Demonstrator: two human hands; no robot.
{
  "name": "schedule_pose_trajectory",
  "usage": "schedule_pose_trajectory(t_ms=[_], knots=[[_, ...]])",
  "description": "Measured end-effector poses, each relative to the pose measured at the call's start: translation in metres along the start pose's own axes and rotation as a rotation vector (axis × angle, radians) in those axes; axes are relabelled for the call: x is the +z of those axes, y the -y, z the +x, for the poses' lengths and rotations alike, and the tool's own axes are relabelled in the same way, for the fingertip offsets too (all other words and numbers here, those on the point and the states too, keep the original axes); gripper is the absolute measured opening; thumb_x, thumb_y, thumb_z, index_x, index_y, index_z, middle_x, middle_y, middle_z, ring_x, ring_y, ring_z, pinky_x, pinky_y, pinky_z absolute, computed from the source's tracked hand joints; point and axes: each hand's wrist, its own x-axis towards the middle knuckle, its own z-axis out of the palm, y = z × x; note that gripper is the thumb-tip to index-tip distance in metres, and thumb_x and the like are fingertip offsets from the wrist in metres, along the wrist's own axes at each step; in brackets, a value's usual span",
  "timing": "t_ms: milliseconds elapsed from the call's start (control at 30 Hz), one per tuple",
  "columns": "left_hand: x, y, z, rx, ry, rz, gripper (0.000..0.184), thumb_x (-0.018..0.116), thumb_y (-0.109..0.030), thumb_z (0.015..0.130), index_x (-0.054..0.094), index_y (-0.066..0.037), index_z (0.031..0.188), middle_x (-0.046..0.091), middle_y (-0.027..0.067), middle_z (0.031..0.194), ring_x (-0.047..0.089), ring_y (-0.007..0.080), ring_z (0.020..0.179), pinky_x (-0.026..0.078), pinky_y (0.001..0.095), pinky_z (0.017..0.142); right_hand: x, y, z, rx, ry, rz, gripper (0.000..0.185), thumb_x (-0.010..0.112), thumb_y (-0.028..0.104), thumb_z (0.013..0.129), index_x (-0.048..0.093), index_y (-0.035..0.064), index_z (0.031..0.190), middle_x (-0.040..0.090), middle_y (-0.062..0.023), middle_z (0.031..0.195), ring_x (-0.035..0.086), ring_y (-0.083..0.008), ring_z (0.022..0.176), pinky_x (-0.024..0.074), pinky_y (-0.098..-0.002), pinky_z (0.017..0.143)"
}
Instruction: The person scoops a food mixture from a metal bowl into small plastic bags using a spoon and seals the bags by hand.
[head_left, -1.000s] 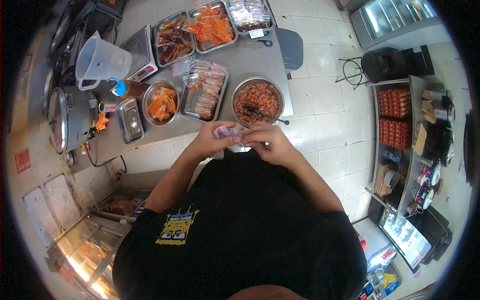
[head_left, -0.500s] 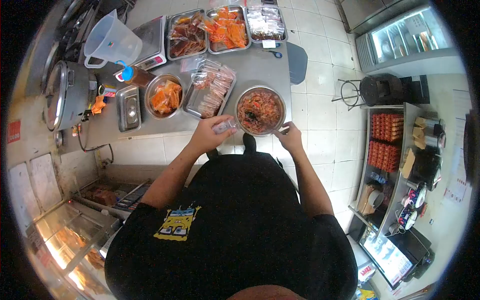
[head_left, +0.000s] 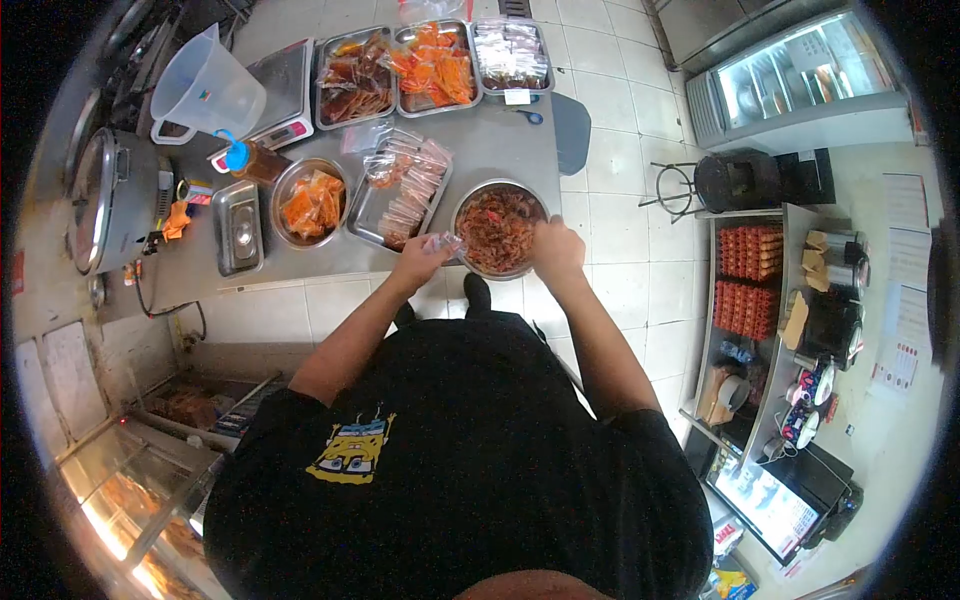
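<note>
Clear plastic bag [head_left: 446, 242]: at the bowl's eight o'clock, just beside the rim; best kept low and close there, its thin film pinched lightly so that it neither slips nor dips into the food.
Left hand [head_left: 420, 261]: fingers closed on the bag.
Right hand [head_left: 559, 247]: at the bowl's four o'clock, knuckles up; its fingers are hidden, so I cannot tell whether it grips anything.
Steel bowl [head_left: 500, 184]: between the hands, near the table edge; a steady hold and small, even portions would suit the moist-looking reddish mix [head_left: 500, 232].
Steel tray [head_left: 381, 213]: at the bowl's ten o'clock, with filled packets [head_left: 422, 172].
</note>
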Motion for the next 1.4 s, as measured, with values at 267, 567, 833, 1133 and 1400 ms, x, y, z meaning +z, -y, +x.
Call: schedule_pose_trajectory(t_ms=[267,567,833,1133,1400], knots=[[0.009,-0.007,0.003,0.013,0.047,-0.142,0.03,0.075,-0.029,0.096,0.073,-0.002,0.11,0.071,0.0005,0.096,0.061,0.0097,0.086,0.049,0.0293,0.08,0.057,0.03,0.022,-0.106,-0.041,-0.087,0.02,0.062,0.016,0.093,0.073,0.0043,0.105,0.069,-0.0198,0.113,0.076,-0.0347,0.093,0.0632,-0.044,0.076],[0.007,-0.034,-0.017,-0.138,0.021,-0.081,0.031,0.075,-0.027,0.096,0.073,-0.002,0.114,0.073,0.0018,0.1,0.063,0.0103,0.09,0.05,0.0291,0.083,0.052,0.009,0.021,-0.041,0.041,0.253,0.022,0.064,0.015,0.084,0.076,0.0017,0.097,0.072,-0.0264,0.095,0.071,-0.0423,0.093,0.0583,-0.0478,0.085],[0.013,-0.015,-0.021,0.008,0.083,-0.146,0.032,0.074,-0.022,0.096,0.072,-0.001,0.119,0.074,0.0039,0.106,0.066,0.0111,0.095,0.051,0.0289,0.087,0.076,-0.016,0.008,-0.2,-0.004,0.643,0.028,0.059,0.011,0.086,0.075,-0.0064,0.101,0.07,-0.0278,0.076,0.071,-0.036,0.069,0.0567,-0.0431,0.065],[0.007,0.001,-0.013,0.037,0.103,-0.147,0.03,0.071,-0.019,0.098,0.07,0.001,0.121,0.074,0.0049,0.108,0.067,0.0131,0.098,0.051,0.0294,0.09,0.077,-0.028,-0.003,0.362,0.318,1.255,0.035,0.06,0.009,0.086,0.074,-0.0052,0.115,0.064,-0.0066,0.072,0.044,-0.0109,0.046,0.0331,-0.0288,0.042],[-0.009,0.024,0.007,0.061,0.04,-0.118,0.028,0.076,-0.024,0.095,0.072,-0.002,0.111,0.073,0.002,0.096,0.065,0.0104,0.085,0.051,0.0277,0.079,0.094,-0.056,-0.012,0.205,0.087,1.042,0.037,0.063,0.008,0.084,0.074,-0.0055,0.117,0.075,-0.0151,0.09,0.064,-0.0177,0.074,0.0496,-0.0301,0.068]])
